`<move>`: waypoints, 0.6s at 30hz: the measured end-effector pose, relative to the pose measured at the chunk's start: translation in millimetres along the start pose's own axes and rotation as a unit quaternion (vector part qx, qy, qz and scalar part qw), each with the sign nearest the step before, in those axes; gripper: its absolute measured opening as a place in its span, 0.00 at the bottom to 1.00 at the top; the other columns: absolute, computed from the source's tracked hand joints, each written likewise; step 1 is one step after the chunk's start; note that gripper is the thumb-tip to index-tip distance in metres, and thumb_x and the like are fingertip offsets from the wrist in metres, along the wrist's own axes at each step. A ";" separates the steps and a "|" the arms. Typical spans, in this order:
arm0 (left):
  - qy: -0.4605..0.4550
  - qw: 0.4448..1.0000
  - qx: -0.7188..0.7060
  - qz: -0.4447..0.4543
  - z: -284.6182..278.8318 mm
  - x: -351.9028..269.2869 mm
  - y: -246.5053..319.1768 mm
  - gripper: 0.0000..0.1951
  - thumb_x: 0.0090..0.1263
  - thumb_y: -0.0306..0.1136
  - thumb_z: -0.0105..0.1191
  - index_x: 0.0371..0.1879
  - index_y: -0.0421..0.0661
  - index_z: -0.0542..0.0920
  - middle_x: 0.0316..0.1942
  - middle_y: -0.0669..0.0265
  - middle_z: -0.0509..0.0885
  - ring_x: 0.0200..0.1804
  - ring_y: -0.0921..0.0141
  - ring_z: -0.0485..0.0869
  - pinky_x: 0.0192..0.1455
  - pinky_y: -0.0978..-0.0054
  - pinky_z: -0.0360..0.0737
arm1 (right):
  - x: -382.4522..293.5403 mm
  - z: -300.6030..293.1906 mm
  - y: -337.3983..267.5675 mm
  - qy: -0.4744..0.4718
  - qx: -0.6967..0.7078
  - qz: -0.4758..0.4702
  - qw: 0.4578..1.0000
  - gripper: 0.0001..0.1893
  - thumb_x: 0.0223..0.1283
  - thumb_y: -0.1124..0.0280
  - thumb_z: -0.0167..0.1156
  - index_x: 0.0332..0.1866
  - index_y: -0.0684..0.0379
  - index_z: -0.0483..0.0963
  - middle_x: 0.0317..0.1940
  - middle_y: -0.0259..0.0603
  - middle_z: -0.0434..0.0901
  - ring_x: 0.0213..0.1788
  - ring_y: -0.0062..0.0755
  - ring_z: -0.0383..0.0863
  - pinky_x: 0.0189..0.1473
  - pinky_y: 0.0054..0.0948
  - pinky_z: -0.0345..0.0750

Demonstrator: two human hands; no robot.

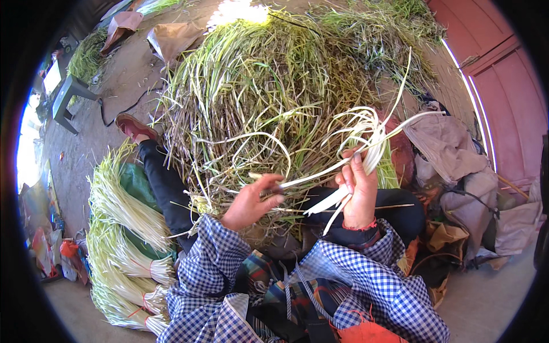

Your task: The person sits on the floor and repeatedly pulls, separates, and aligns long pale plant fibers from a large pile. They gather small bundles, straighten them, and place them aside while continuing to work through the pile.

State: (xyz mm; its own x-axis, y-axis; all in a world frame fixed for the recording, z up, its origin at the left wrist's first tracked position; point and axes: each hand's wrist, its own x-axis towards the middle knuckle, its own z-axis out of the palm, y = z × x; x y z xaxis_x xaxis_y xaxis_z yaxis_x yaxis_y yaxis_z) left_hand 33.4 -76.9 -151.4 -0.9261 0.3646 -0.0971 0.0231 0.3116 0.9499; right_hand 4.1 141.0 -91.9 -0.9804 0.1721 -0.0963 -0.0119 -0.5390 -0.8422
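My right hand (pixel 358 188) is shut around a small bunch of pale plant stalks (pixel 373 133), their looped tops above the fist and cut-looking white ends (pixel 328 202) below it. One long stalk (pixel 315 176) slants from that fist down towards my left hand (pixel 253 201). The left fingers are blurred and partly curled near its end; whether they pinch it is unclear. Before me rises a big heap of green and brown stalks (pixel 266 94), between my outstretched leg (pixel 165 184) and bent leg (pixel 396 210).
Tied bundles of pale stalks (pixel 128 261) lie at my left on green sheeting (pixel 139 184). A grey plastic stool (pixel 70 96) stands far left with a dark cord (pixel 116 118) nearby. Crumpled sacks (pixel 450 150) lie at right by a red door (pixel 510 94).
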 end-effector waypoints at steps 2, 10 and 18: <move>-0.088 0.992 -0.036 -0.083 3.7 -6.4 -6.1 0.17 0.64 0.32 0.54 0.50 0.38 0.71 0.39 0.63 0.80 0.40 0.73 0.78 0.43 0.74 0.76 | 5.2 -6.7 -8.6 0.043 -0.014 -0.023 0.999 0.06 0.63 0.69 0.53 0.42 0.57 0.67 0.35 0.36 0.76 0.17 0.09 0.59 0.23 0.16 0.67; 0.214 0.959 0.030 -0.183 -53.5 -82.9 -79.3 0.05 0.62 0.28 0.54 0.29 0.40 0.75 0.21 0.70 0.77 0.25 0.76 0.76 0.26 0.76 0.71 | 17.8 -30.8 -52.2 0.063 0.080 -0.110 0.989 0.07 0.66 0.66 0.51 0.46 0.54 0.68 0.35 0.27 0.74 0.16 0.08 0.56 0.27 0.13 0.69; 0.247 0.925 0.288 -0.025 -34.9 -51.6 -26.8 0.17 0.56 0.29 0.59 0.46 0.42 0.75 0.54 0.55 0.73 0.57 0.58 0.70 0.59 0.63 0.67 | 2.3 -5.8 -35.6 0.015 0.087 -0.053 0.995 0.08 0.65 0.65 0.51 0.44 0.56 0.67 0.35 0.29 0.74 0.14 0.07 0.56 0.27 0.15 0.73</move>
State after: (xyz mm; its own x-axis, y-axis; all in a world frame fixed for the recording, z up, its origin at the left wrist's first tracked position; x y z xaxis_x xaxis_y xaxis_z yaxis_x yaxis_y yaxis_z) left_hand 67.5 -134.7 -161.5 -0.9872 -0.0649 0.1460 0.0399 0.7847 0.6186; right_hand 3.4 165.3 -65.1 -0.9654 0.2588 -0.0310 -0.1505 -0.6506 -0.7444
